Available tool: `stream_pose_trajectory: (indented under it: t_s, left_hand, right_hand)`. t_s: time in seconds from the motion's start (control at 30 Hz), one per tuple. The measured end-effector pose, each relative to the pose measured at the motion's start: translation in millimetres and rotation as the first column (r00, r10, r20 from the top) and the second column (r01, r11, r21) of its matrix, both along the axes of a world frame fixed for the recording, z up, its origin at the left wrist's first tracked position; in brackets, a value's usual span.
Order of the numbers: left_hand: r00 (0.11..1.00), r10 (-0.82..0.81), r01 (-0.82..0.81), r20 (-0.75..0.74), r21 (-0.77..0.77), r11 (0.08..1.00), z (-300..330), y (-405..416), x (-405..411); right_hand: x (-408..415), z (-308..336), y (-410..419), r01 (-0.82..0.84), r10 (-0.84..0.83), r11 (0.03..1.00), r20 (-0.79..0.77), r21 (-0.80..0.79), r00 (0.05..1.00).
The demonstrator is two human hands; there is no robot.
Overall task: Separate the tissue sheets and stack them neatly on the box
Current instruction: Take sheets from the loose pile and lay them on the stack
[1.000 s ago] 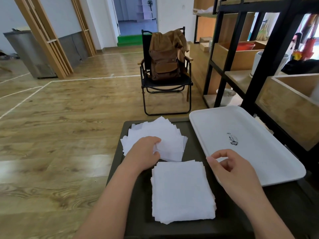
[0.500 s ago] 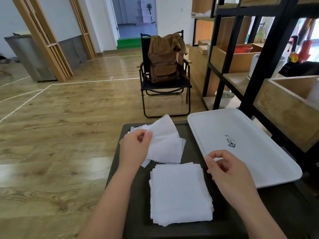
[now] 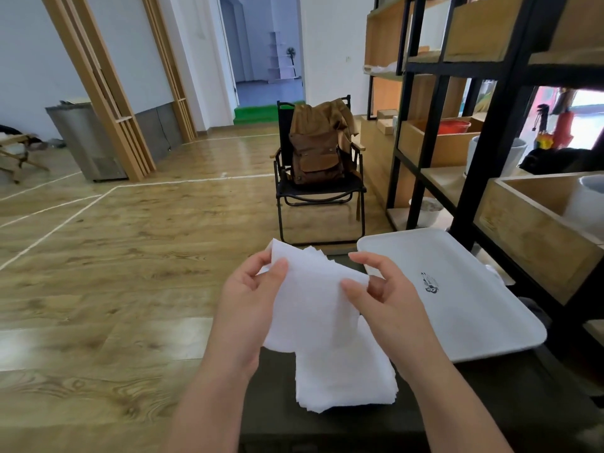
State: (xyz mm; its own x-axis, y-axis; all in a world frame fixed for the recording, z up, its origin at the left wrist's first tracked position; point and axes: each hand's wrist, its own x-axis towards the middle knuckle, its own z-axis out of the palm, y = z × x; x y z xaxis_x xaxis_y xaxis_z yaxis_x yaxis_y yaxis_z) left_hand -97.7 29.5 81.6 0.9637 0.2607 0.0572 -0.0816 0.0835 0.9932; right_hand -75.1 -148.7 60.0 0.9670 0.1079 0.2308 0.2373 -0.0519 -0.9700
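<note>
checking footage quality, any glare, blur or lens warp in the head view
Head view: the shelf posts bow from wide-angle warp; window glare streaks the wood floor; the tissue sheet held by both hands is nearly blown out white; focus is soft overall.

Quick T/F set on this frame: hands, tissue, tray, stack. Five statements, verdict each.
1. Both hands hold one tissue sheet up off the surface. True: the left hand and right hand each pinch it.
2. The white tray has tissues piled in it. False: only a small printed mark shows on it.
3. A neat stack lies on the dark box below the hands. True.
4. The chair is bare. False: a brown backpack sits on it.
5. The right hand rests flat on the tray. False: it pinches the sheet.
</note>
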Motion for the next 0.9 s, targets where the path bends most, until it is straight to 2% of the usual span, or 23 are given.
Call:
stream_pose_trajectory:
  t_s: [0.1, 0.27, 0.37, 0.43, 0.5, 0.6, 0.63, 0.8, 0.9]
  left_hand:
    - [0.998, 0.042, -0.046, 0.037, 0.112, 0.993, -4.2, -0.2, -10.5]
    - [0.993, -0.008, -0.03, 0.12, 0.308, 0.951, -7.6, 3.1, -24.8]
    - [0.988, -0.003, -0.053, 0.157, 0.349, 0.936, -7.8, 3.5, -28.7]
    - [0.984, -0.033, -0.03, 0.177, 0.342, 0.939, -6.2, 3.3, -30.1]
    - [0.977, -0.068, -0.005, 0.203, 0.337, 0.941, -2.9, 3.0, -30.2]
    - [0.969, -0.112, 0.032, 0.22, 0.339, 0.94, 3.5, 4.2, -28.6]
    - [0.969, -0.132, 0.053, 0.209, 0.347, 0.936, 5.4, 5.1, -27.5]
    - [0.981, -0.171, 0.128, 0.096, 0.347, 0.929, 8.2, 11.8, -18.5]
    - [0.97, -0.202, 0.13, 0.133, 0.418, 0.899, 5.0, 17.0, -14.7]
  right_hand:
    - [-10.0, 2.6, 0.8, 0.011, -0.011, 1.0, 0.033, 0.0, 0.999]
    - [-16.8, -0.2, -2.1, 0.19, -0.174, 0.964, 0.095, -0.188, 0.98]
    - [-21.6, -2.2, -6.8, 0.197, -0.2, 0.951, 0.01, -0.237, 0.98]
    - [-24.6, -3.0, -10.0, 0.113, -0.14, 0.977, -0.14, -0.183, 0.98]
    - [-26.2, -3.5, -14.4, -0.029, -0.002, 0.995, -0.309, -0.094, 0.951]
    - [-24.6, -3.9, -18.5, -0.271, 0.212, 0.959, -0.432, -0.08, 0.876]
    - [-23.4, -3.6, -18.0, -0.29, 0.237, 0.955, -0.442, -0.056, 0.865]
    - [-12.0, 0.7, -9.9, -0.16, 0.202, 0.976, -0.349, 0.145, 0.915]
    - [-7.0, 1.7, -9.3, -0.107, 0.144, 0.981, -0.232, 0.162, 0.962]
